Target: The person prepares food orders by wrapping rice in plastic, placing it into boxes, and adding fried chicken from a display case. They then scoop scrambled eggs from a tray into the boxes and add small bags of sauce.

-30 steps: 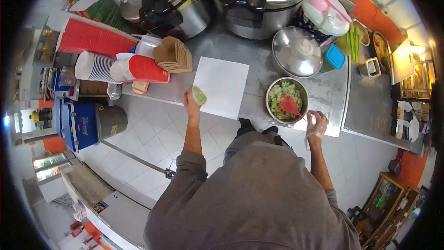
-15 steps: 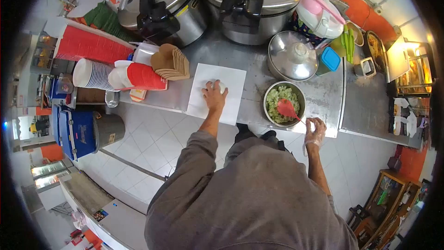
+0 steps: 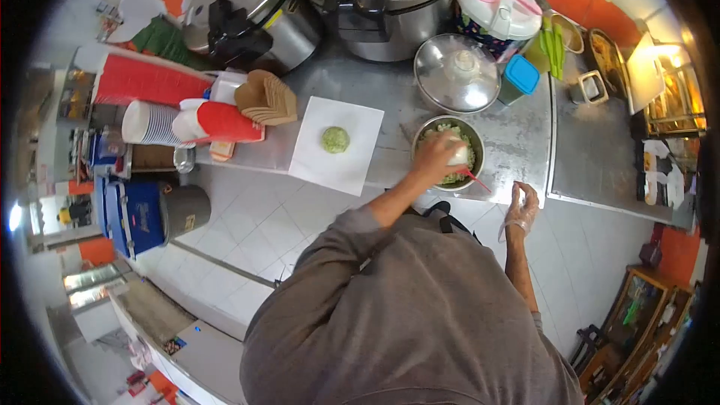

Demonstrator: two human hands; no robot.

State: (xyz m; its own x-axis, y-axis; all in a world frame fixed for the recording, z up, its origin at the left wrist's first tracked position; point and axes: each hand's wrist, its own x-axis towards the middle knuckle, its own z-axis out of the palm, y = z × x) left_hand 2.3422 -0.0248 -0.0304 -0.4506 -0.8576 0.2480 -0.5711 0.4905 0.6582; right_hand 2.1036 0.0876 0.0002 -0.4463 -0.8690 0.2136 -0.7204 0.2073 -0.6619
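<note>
Green mixture (image 3: 335,139) sits in a round mound on the white paper (image 3: 313,169), with more of it in the metal bowl (image 3: 481,169). The left hand (image 3: 437,159) grips a small white cup (image 3: 457,155) at the bowl, beside the red spoon (image 3: 477,180). The gloved right hand (image 3: 523,208), fingers loosely bent around nothing visible, is by the front edge of the tabletop (image 3: 517,139).

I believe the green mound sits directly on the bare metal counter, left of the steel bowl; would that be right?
Not quite: the green mound isn't directly on the metal counter. The head view shows it on the white sheet. It is indeed left of the steel bowl.
</note>
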